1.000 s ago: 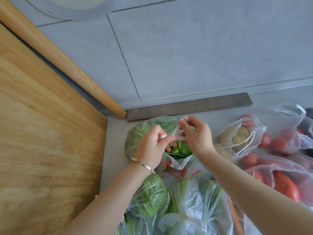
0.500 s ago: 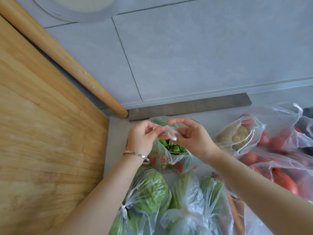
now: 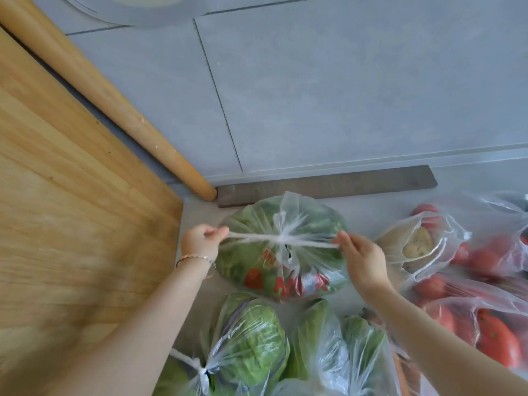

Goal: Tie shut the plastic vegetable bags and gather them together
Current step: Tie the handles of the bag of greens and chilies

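Cinching the knot was the step here: the left grip (image 3: 200, 238) and right grip (image 3: 363, 258) each pinched a handle of the greens bag (image 3: 311, 221), pulled taut sideways. The bag sat on the bench (image 3: 197, 212) by the wall. A moment earlier both hands were bunched over its open mouth. Next it probably needed a second knot.

Both hands — left (image 3: 200, 241), right (image 3: 361, 257) — pinch the greens bag's (image 3: 257, 270) handles, stretched taut.
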